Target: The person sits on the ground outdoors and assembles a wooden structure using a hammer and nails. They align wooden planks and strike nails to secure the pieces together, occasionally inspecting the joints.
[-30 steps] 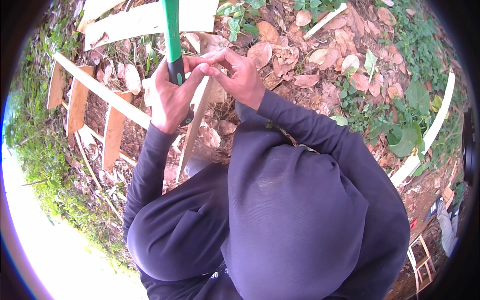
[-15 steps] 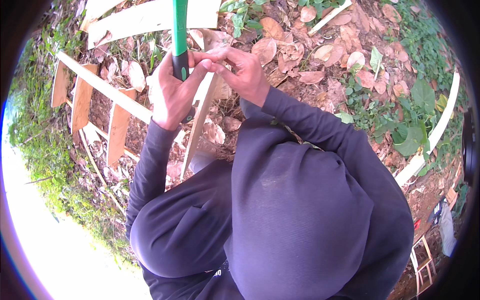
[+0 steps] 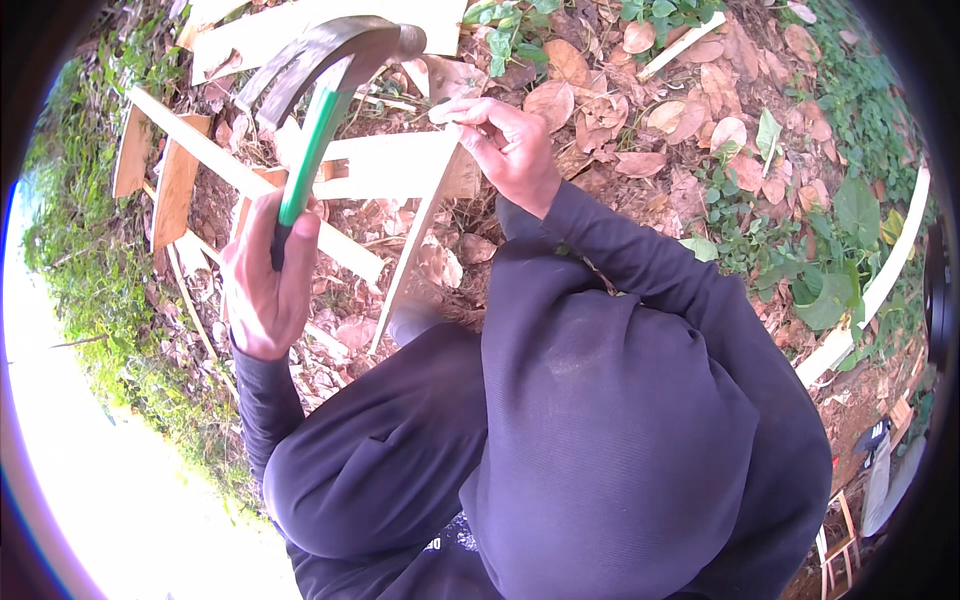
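Note:
A claw hammer [image 3: 316, 150] with a green and black handle is in my left hand [image 3: 268, 275], fingers wrapped round the grip. Its head is raised toward the far side, above pale boards. My right hand [image 3: 520, 155] is closed in a pinch near the far end of a slanting wooden rail [image 3: 415, 240]. What the fingertips hold is too small to make out. The rail meets a pale slat [image 3: 390, 165] just left of that hand. Another long rail [image 3: 215, 155], with several short slats along it, stretches away to the left.
Wide pale boards [image 3: 300, 30] lie at the far side. Dry leaves [image 3: 640, 165] and soil cover the ground, with green plants [image 3: 835, 250] at the right. A curved pale strip [image 3: 895, 255] and a small wooden frame [image 3: 838, 550] lie farther right. My covered knees fill the near middle.
My left hand has moved away from my right hand, toward the left and nearer me. The hammer has tilted and its head has come into view. My right hand stays pinched near the rail.

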Demonstrator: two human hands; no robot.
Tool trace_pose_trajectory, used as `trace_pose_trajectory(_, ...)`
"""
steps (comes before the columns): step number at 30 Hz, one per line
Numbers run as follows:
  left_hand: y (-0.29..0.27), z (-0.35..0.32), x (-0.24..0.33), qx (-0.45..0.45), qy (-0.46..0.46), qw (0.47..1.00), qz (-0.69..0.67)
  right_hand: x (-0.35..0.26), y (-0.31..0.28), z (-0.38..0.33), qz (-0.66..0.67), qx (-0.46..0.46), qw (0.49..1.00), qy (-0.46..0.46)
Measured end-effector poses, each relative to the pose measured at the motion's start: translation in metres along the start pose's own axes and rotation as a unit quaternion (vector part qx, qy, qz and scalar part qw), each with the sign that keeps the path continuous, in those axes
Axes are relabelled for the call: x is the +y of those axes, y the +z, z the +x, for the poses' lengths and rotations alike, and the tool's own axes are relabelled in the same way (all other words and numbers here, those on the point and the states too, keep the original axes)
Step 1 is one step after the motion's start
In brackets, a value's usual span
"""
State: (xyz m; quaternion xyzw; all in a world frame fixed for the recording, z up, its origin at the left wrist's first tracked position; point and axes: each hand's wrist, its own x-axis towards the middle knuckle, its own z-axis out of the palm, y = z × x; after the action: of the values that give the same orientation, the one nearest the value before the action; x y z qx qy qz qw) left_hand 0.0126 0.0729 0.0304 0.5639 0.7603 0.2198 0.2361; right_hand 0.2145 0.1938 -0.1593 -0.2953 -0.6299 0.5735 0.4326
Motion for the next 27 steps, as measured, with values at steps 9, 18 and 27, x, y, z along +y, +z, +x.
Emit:
trace_pose_trajectory(9, 0.002, -0.014, 0.012, -0.066, -0.006, 0.998, 0.005, -0.002, -0.002, -0.001, -0.023, 0.004, 1.0, -0.006)
trace_pose_trajectory(18, -0.005, -0.021, 0.013, -0.074, -0.058, 0.994, -0.047, 0.001, -0.003, -0.003, -0.02, -0.014, 1.0, -0.019)
trace_pose_trajectory(27, 0.002, -0.022, 0.013, -0.091, -0.057, 0.993, -0.052, -0.004, -0.001, -0.003, -0.049, -0.004, 0.999, 0.0)
